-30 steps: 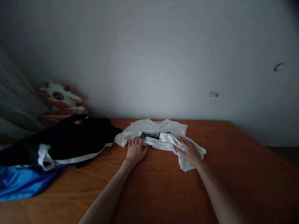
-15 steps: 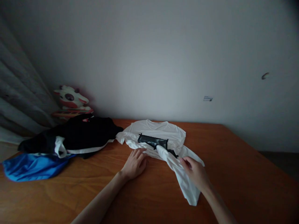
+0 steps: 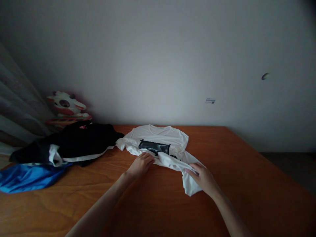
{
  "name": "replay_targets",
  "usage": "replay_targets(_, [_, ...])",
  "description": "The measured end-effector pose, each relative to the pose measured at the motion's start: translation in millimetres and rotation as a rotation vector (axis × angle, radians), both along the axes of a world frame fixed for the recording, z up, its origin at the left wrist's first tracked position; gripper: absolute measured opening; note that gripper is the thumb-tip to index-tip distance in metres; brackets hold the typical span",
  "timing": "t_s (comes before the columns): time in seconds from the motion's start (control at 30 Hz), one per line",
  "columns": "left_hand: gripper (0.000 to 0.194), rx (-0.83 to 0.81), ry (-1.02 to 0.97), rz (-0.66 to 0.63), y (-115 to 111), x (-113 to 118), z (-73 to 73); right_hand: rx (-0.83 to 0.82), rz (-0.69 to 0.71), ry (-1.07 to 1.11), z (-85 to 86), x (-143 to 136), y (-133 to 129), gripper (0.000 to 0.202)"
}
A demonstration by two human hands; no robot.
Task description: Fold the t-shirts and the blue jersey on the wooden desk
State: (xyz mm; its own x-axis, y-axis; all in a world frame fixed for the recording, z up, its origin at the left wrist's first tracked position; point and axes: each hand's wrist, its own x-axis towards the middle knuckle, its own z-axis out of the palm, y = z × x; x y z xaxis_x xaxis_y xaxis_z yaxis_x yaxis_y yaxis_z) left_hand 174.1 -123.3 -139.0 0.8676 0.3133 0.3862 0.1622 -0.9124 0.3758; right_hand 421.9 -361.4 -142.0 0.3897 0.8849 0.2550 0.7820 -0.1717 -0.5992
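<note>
A white shirt [image 3: 161, 133] with a dark printed panel [image 3: 154, 146] on its front lies on the wooden table, its neckline toward the wall. Its lower part is bunched and folded over. The fingers of my left hand [image 3: 141, 165] are closed on the shirt's near edge, left of the middle. Farther right, my right hand [image 3: 202, 177] grips a gathered part of the same shirt between thumb and fingers. One white end of the cloth hangs toward me beside my right hand.
Left of the shirt lies a black garment [image 3: 86, 141] with a white edge, over a blue cloth [image 3: 32, 177]. Behind them a cow-shaped toy [image 3: 66, 103] stands near the curtain [image 3: 19, 95]. The table [image 3: 247, 184] ends at a slanting right edge.
My left hand has closed on the shirt's near edge. The white end near my right hand has drawn up and back, and the cloth between my hands is pulled straighter. The view has shifted slightly right.
</note>
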Motion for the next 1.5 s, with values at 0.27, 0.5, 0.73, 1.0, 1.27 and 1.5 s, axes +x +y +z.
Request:
replay_targets(0.27, [0.021, -0.249, -0.109, 0.153, 16, -114, 45.2, 0.009, 0.093, 0.223, 21.2, 3, -29, 0.047])
replay_targets(0.5, [0.028, -0.163, -0.008, 0.292, 35, -182, 25.4, 0.008, 0.058, 0.152, 5.4, -5, -34, 0.041])
replay_targets(0.73, [0.057, 0.095, 0.182, 0.139, -33, -152, 12.7, -0.017, -0.037, -0.123, -19.8, 6, -34, 0.051])
replay_targets(1.0, [0.03, -0.151, 0.092, 0.084, -32, -126, 2.3, -0.041, -0.056, 0.022, -10.1, 14, -30, 0.034])
replay_targets(1.27, [0.039, -0.545, 0.316, 0.107, -18, -168, 60.8, -0.138, -0.028, 0.184, 39.2, 27, -72, 0.039])
replay_targets(1.5, [0.039, -0.324, 0.176, 0.15, 0, -138, 36.1, -0.118, -0.137, 0.262, 15.3, 25, -23, 0.055])
